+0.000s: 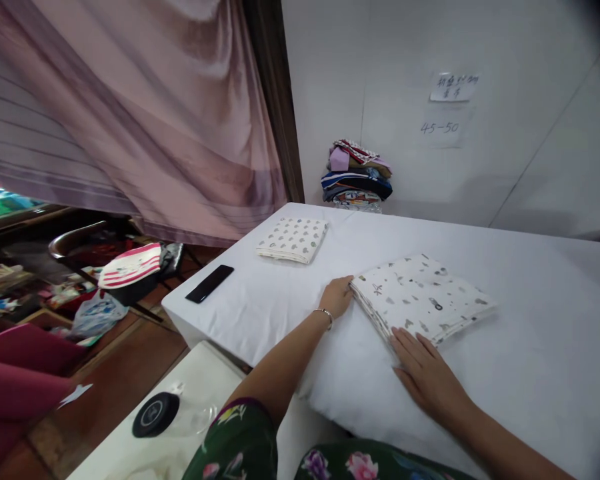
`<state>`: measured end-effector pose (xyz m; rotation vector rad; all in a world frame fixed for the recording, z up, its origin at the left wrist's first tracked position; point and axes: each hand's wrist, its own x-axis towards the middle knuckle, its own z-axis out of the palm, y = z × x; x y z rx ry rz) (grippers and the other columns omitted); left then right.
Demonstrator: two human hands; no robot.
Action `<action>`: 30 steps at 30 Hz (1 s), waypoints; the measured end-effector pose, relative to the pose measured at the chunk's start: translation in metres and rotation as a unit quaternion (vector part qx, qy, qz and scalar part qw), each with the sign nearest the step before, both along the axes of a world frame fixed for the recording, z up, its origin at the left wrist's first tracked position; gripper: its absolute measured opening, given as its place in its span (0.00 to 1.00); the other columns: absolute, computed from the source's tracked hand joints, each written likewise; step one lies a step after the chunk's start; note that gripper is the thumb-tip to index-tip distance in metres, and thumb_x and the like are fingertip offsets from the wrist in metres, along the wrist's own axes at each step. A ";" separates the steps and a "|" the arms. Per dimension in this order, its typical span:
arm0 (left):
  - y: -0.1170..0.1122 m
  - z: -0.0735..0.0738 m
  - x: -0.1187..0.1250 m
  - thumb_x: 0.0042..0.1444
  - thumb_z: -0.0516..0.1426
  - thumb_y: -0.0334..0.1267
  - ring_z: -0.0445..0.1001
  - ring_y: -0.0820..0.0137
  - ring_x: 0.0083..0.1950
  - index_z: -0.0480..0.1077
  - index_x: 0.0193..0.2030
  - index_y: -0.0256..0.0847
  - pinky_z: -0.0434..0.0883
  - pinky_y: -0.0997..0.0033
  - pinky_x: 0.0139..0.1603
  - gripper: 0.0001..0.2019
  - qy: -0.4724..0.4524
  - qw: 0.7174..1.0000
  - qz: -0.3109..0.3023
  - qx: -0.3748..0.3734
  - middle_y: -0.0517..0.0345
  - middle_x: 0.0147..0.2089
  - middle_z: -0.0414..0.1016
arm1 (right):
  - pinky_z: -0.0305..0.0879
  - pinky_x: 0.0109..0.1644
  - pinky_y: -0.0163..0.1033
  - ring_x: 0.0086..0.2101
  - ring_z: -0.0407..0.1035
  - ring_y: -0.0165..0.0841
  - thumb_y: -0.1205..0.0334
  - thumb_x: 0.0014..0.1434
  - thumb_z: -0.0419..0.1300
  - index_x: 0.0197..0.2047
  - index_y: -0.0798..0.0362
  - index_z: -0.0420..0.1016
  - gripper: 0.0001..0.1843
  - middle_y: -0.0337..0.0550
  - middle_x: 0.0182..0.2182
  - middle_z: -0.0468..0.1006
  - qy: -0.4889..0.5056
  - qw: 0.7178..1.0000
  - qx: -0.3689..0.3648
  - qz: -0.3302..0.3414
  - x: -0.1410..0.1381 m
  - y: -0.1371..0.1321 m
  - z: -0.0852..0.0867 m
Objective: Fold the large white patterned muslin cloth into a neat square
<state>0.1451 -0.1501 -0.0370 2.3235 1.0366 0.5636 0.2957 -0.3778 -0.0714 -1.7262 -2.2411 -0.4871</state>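
A folded white cloth (pixel 425 297) printed with small grey and brown motifs lies at an angle on the white-covered table (pixel 545 347). My left hand (pixel 337 298), a bracelet at its wrist, is closed at the cloth's left corner; its fingertips are partly hidden there. At the near edge, my right hand (pixel 425 373) lies open, its fingers stretched out and touching the cloth. Farther back on the left sits a second folded white cloth (pixel 294 239) with a repeated grey pattern, apart from both hands.
A black phone (pixel 210 284) lies by the table's left edge. Stacked folded fabrics (pixel 357 175) stand behind the table near the wall. A lower white surface (pixel 210 380) at the near left holds a transparent container with a black lid (pixel 156 414). A chair (pixel 130 267) stands beyond.
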 end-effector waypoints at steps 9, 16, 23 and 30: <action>0.015 -0.006 0.007 0.54 0.52 0.33 0.69 0.69 0.48 0.67 0.54 0.46 0.65 0.69 0.53 0.20 -0.015 1.000 -0.009 -0.022 0.61 0.49 0.73 | 0.54 0.57 0.46 0.56 0.59 0.37 0.62 0.61 0.50 0.64 0.53 0.53 0.28 0.49 0.58 0.64 0.010 1.000 0.028 0.000 0.001 0.004 -0.001; 0.023 -0.003 0.006 0.53 0.52 0.34 0.69 0.66 0.46 0.73 0.44 0.49 0.63 0.65 0.52 0.14 0.018 1.000 0.005 0.020 0.62 0.39 0.76 | 0.55 0.57 0.45 0.55 0.60 0.36 0.64 0.60 0.50 0.60 0.52 0.59 0.24 0.47 0.57 0.65 0.025 0.999 0.024 0.003 0.002 0.003 -0.001; 0.027 -0.006 0.008 0.53 0.52 0.34 0.69 0.67 0.44 0.73 0.44 0.49 0.64 0.66 0.51 0.14 0.022 1.000 0.011 0.004 0.62 0.39 0.76 | 0.55 0.57 0.46 0.55 0.60 0.36 0.65 0.60 0.50 0.59 0.53 0.61 0.23 0.47 0.56 0.65 0.025 0.999 0.026 -0.003 0.001 0.003 -0.001; 0.021 -0.005 0.004 0.52 0.52 0.30 0.67 0.72 0.52 0.67 0.54 0.50 0.62 0.72 0.57 0.22 -0.015 0.997 -0.071 0.040 0.62 0.56 0.67 | 0.57 0.56 0.47 0.55 0.60 0.36 0.66 0.60 0.49 0.62 0.52 0.57 0.26 0.47 0.56 0.66 0.040 0.998 0.039 0.000 0.000 0.003 -0.002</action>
